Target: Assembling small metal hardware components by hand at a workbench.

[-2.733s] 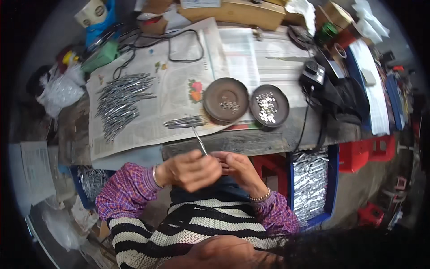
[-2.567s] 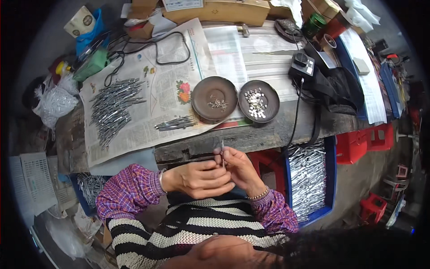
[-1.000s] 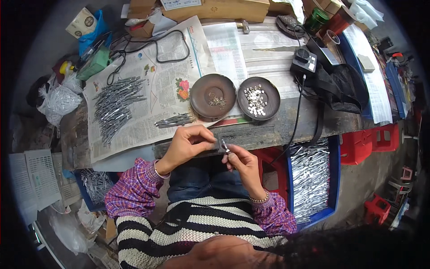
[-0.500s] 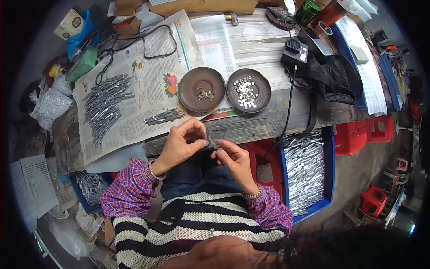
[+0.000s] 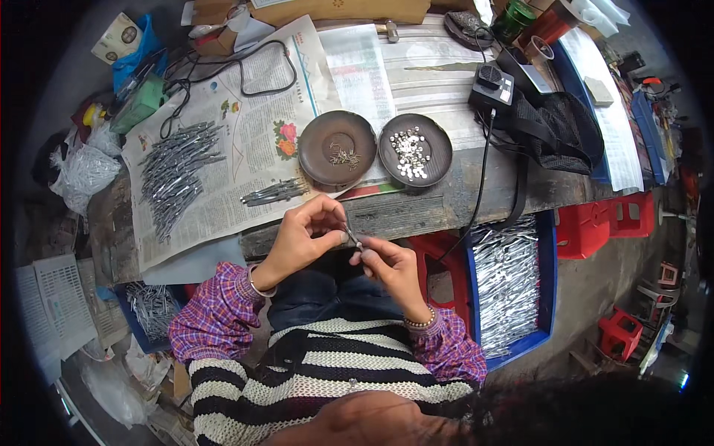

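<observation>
In front of my body, just off the table's near edge, both hands meet on a slim, shiny metal piece (image 5: 352, 235). My left hand (image 5: 299, 239) pinches its upper end between thumb and fingers. The lower end sits in the closed fingertips of my right hand (image 5: 391, 269). Its exact kind is too small to make out, and fingers partly cover it. Beyond my hands, a brown dish (image 5: 312, 160) has small brass-coloured pins in it. Beside that, a second dark dish (image 5: 439, 165) bears small shiny discs. A little bunch of slim metal pieces (image 5: 274, 193) lies on newspaper.
A larger heap of slim metal pieces (image 5: 178, 175) covers the newspaper's left part. Blue trays of silvery pieces stand below the table, one at right (image 5: 552, 297), another at left (image 5: 128, 316). A black box with a cable (image 5: 491, 88) and a hammer (image 5: 391, 31) lie farther back.
My right fingers have shifted slightly against the metal piece, whose upper part shows more plainly now. My left hand has barely moved, and the dishes and heaps are unchanged.
</observation>
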`<state>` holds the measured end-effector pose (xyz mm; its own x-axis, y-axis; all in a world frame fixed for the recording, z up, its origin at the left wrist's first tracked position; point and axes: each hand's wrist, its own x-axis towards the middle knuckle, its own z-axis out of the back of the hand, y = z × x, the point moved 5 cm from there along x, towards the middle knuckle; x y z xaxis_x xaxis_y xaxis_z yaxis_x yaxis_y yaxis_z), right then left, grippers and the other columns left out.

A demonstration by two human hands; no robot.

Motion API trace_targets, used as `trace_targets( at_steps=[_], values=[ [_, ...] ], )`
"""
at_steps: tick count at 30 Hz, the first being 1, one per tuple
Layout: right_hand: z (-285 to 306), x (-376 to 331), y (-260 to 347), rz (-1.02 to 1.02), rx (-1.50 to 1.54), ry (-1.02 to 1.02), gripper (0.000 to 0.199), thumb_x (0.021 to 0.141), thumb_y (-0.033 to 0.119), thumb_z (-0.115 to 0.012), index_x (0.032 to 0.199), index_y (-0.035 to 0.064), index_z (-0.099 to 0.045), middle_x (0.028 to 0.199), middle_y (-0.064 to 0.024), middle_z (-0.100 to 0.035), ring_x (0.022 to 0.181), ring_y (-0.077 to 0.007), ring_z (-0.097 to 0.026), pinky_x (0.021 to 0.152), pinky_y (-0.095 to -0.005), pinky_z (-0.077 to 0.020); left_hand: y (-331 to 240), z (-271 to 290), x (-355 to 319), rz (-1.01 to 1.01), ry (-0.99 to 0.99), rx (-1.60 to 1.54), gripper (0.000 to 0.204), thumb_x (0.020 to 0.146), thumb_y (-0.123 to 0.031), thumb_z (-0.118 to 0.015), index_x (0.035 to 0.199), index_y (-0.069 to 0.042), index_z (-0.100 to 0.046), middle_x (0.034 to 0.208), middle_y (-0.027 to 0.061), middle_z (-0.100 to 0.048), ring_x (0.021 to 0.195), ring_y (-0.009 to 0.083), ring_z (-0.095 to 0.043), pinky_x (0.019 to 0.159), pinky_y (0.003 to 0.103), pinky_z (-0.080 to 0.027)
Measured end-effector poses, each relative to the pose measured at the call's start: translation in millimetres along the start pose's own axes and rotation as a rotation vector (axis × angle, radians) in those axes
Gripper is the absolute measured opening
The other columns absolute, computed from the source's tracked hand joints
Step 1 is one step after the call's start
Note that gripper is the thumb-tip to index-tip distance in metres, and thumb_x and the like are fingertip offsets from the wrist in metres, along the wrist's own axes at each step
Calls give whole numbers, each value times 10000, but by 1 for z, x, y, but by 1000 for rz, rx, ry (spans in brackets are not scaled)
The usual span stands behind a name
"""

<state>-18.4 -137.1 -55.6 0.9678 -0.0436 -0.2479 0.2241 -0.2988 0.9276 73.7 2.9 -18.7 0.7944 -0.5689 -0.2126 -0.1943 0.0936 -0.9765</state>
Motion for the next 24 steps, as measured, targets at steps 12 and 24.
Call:
trace_targets(
  at_steps=[12,24],
  values=[
    [-4,-1,-10,-195,325,119,257,874,56,-567,1109,-40,-607,815,-89,-642,586,-57,-474,498,-172,-371,2,-3,-7,36,57,-89,276,765,78,-645,994,1,-511,928,73,-605,871,131,-612,791,262,-505],
    [-7,0,-19,-278,490,125,267,866,44,-577,1118,-42,-593,810,-86,-628,569,-52,-448,488,-162,-353,0,-5,-3,26,10,-130,230,789,52,-621,986,-3,-515,888,31,-597,833,81,-594,752,216,-494]
  ],
)
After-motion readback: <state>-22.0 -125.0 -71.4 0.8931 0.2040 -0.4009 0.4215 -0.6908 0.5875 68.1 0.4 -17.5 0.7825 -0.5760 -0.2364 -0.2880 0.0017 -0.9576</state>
